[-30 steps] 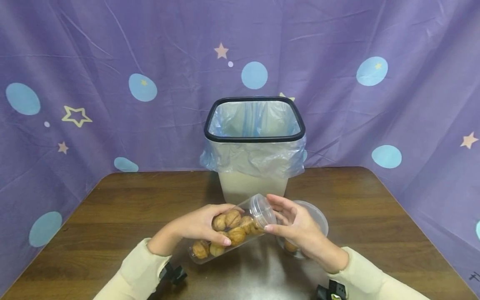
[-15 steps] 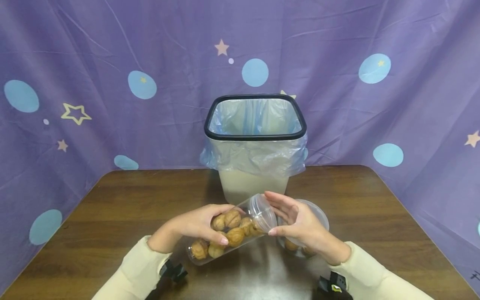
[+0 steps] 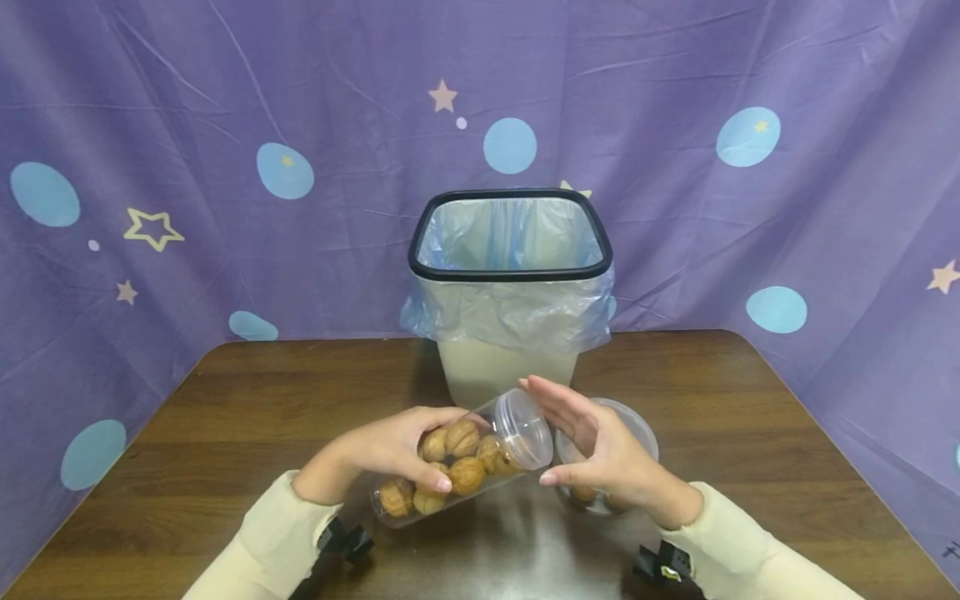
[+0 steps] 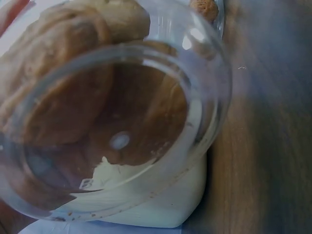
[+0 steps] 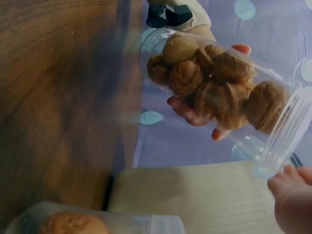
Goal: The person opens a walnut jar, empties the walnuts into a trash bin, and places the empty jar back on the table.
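My left hand (image 3: 401,446) grips a clear plastic jar (image 3: 491,417) round its body. The jar leans with its clear screw lid (image 3: 536,429) up to the right, and several walnuts (image 3: 465,475) lie inside. Beside the lid is my right hand (image 3: 600,446), fingers fairly straight and thumb spread away, holding nothing; whether a fingertip touches the lid's far side I cannot tell. Seen from the right wrist, the left fingers (image 5: 187,112) wrap the jar from beyond. The jar's round base (image 4: 204,112) fills much of the left wrist view, hiding most of the left hand.
A second clear container (image 3: 643,429) with walnuts stands partly behind my right hand. Farther back is a cream bin (image 3: 480,375) with a black rim (image 3: 510,275) and a bluish liner bag (image 3: 525,317). The brown wooden table (image 3: 285,400) ends at a purple curtain (image 3: 360,208).
My right fingers and thumb have loosened from around the lid, and the thumb has moved off it. The left hand still holds the jar, shifted very slightly left.
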`<state>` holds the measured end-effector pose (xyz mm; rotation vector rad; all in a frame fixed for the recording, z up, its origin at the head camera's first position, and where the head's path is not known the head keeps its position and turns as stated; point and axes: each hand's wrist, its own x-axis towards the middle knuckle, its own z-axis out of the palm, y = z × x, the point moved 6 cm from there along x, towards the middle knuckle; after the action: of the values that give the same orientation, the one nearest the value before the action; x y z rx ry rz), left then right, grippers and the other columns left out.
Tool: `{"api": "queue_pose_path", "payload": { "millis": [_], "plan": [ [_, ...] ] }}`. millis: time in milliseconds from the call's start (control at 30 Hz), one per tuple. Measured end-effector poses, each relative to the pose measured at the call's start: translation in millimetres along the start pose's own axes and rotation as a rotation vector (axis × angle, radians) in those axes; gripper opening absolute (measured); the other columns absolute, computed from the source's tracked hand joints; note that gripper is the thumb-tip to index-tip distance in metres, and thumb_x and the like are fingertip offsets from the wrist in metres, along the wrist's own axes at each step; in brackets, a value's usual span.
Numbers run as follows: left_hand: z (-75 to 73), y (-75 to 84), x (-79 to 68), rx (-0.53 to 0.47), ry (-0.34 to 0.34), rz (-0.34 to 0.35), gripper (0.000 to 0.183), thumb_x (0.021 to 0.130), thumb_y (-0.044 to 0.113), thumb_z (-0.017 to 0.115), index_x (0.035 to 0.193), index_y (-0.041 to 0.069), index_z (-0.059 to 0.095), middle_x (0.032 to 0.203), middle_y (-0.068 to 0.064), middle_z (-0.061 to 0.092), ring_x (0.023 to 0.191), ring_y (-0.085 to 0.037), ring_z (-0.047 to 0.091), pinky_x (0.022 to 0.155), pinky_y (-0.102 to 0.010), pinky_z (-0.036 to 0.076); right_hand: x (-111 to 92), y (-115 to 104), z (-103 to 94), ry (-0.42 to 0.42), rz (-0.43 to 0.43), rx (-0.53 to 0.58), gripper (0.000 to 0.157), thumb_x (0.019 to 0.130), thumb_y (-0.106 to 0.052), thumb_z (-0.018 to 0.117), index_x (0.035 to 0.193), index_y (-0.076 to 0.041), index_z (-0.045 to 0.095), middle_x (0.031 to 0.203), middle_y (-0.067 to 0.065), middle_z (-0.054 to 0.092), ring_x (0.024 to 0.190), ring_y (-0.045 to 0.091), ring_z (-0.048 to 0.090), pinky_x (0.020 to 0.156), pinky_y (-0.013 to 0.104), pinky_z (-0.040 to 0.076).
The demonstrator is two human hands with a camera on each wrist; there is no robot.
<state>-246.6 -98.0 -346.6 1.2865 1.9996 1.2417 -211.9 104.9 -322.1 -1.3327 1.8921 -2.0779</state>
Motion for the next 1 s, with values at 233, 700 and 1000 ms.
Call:
{"api": "queue_pose_path", "payload": {
  "millis": [233, 700, 1000],
  "plan": [
    [-2.8, 0.1, -0.7, 0.041, 0.044, -0.008, 0.066, 0.077, 0.023, 0.076, 0.135, 0.01, 0.045, 0.107, -0.001, 0.065, 0.095, -0.015, 0.063, 0.083, -0.034, 0.053, -3, 0, -1.0, 0.14, 0.084, -0.108, 0.073, 0.078, -0.001, 0.073, 0.137, 0.014, 0.032, 0.141, 0.035, 0.033, 0.131, 0.009, 0.041, 0.106, 0.022, 0.032],
    [-3.6, -2.0, -2.7, 0.184, 0.105, -0.051, 0.064, 0.076, 0.027, 0.078, 0.132, 0.017, 0.049, 0.102, 0.004, 0.066, 0.09, -0.01, 0.063, 0.079, -0.029, 0.053, -16, 17, 6.7, 0.295, 0.462, 0.011, 0.073, 0.079, -0.014, 0.075, 0.135, 0.012, 0.036, 0.135, 0.031, 0.043, 0.129, 0.041, 0.04, 0.103, 0.03, 0.037],
    [-2.7, 1.3, -1.9, 0.216, 0.111, -0.046, 0.066, 0.074, 0.026, 0.078, 0.132, 0.013, 0.05, 0.102, 0.002, 0.066, 0.09, -0.008, 0.063, 0.08, -0.028, 0.052, -19, 21, 10.2, 0.324, 0.481, 0.025, 0.07, 0.081, -0.013, 0.073, 0.134, 0.012, 0.037, 0.135, 0.03, 0.043, 0.128, 0.039, 0.041, 0.103, 0.027, 0.037]
  ]
}}
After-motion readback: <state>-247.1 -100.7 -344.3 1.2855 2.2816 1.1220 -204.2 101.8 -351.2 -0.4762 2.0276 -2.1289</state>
